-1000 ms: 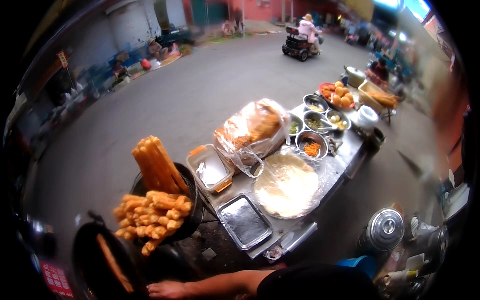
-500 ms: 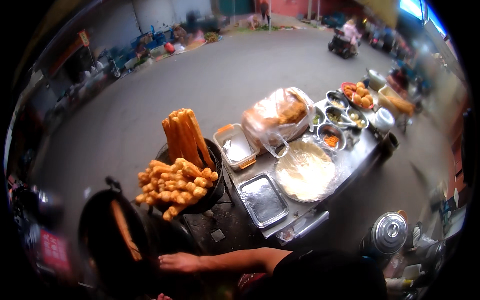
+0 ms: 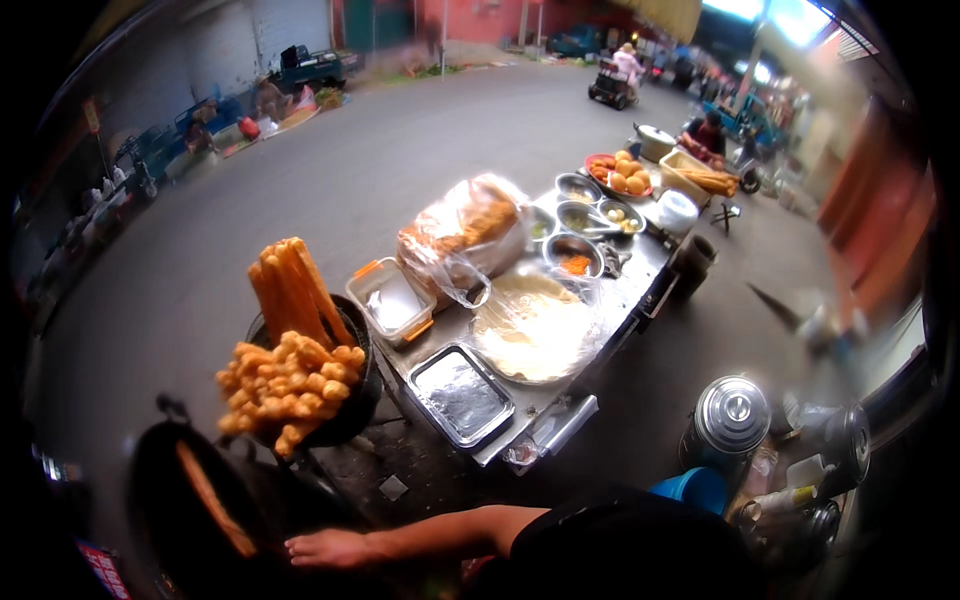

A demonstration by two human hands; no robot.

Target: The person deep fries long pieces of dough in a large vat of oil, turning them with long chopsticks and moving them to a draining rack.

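My right hand [image 3: 328, 548] reaches in from the lower edge, palm down, beside a dark round pot [image 3: 150, 470]. Its fingers are stretched out and loosely spread, and I see nothing held in them. One long fried dough stick [image 3: 213, 498] lies in the pot, just left of my fingertips. Beyond it, a dark wire basket [image 3: 362, 400] carries many golden fried dough sticks [image 3: 300, 375], some standing upright and others lying in a pile with their ends facing me. My left hand is out of the picture.
Right of the basket stands a metal table [image 3: 440, 335] with a steel tray [image 3: 460, 393], an orange-clipped plastic box [image 3: 392, 300], bagged fried food [image 3: 465, 225], plastic-covered dough [image 3: 535, 330] and several bowls. A lidded steel pot [image 3: 730, 415] and blue bucket [image 3: 690, 490] stand at lower right.
The whole view has swung right, so the stall sits further left and the blue bucket shows. Fingertips at the lower edge have gone out of view. My right hand stays beside the pot.
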